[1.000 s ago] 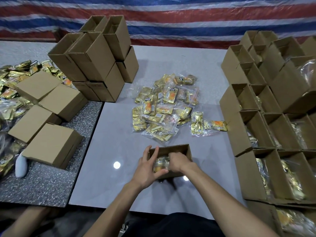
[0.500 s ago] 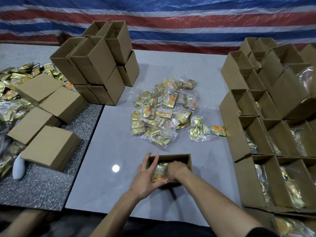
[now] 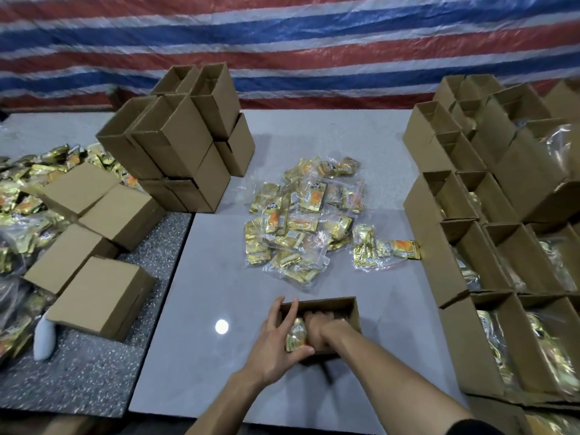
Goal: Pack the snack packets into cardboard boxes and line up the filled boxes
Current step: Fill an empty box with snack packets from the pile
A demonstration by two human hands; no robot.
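Two hands work box [image 3: 326, 304] at 6 o'clock on table [image 3: 204, 277]: left hand [image 3: 274, 340] grips its left wall, right hand [image 3: 318, 328] clenches packet [image 3: 296, 335] inside, loose packets [image 3: 301, 221] at 12, filled boxes [image 3: 452, 265] at 3.

Brown cardboard box [image 3: 353, 315] in front of me; snack packets [image 3: 301, 221] gold w/ orange print. My table [image 3: 219, 262] pale grey, slab [image 3: 94, 372] at left speckled grey. Behind, tarp [image 3: 282, 42] w/ red, white & blue stripes.
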